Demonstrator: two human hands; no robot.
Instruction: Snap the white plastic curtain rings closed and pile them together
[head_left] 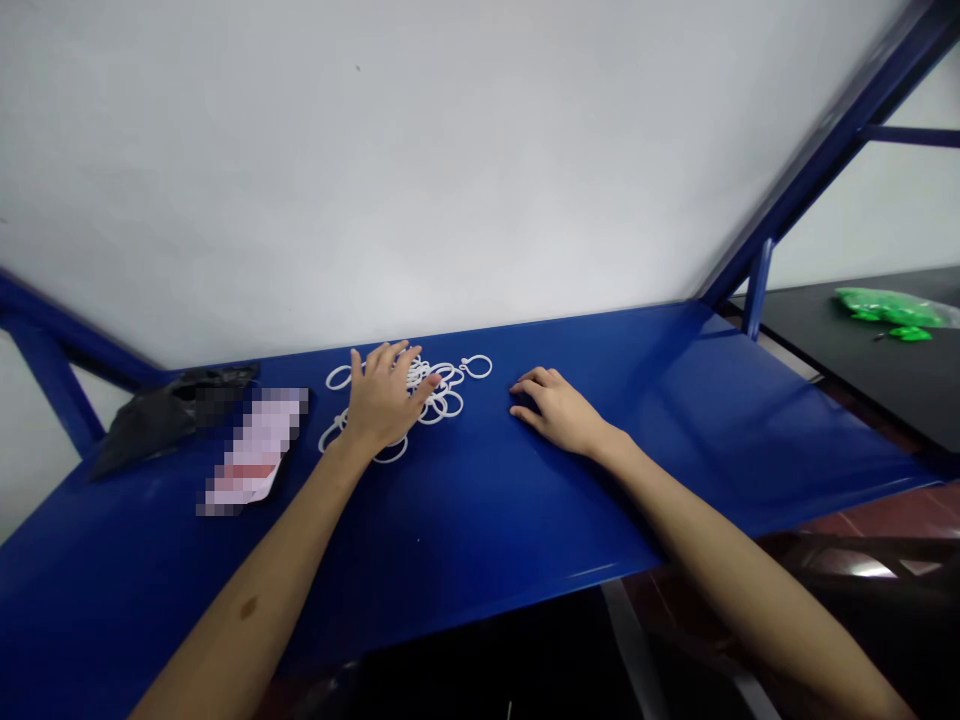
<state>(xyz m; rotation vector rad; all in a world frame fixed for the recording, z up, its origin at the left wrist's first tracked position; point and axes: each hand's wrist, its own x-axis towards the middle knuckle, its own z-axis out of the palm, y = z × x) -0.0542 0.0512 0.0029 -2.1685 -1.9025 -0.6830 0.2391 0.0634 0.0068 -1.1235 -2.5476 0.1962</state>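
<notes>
A loose pile of white rings (448, 404), each with a small loop or clip where it can be made out, lies on the blue tabletop (480, 520). Over the pile's left part is my left hand (384, 392), palm down with its fingers spread; it hides some of the rings, and whether it touches them I cannot tell. One ring (478, 367) sits at the pile's right edge. To the right, apart from the rings, my right hand (556, 408) rests low at the table surface, fingers slightly bent and apart, holding nothing.
Left of the rings lies a phone-like flat thing (259, 450), blurred out by pixels. Beyond it is a crumpled black plastic bag (157, 420). Blue metal posts (757, 290) frame both sides before a white wall. A black table (847, 350) at right bears a bag of green pieces (892, 306).
</notes>
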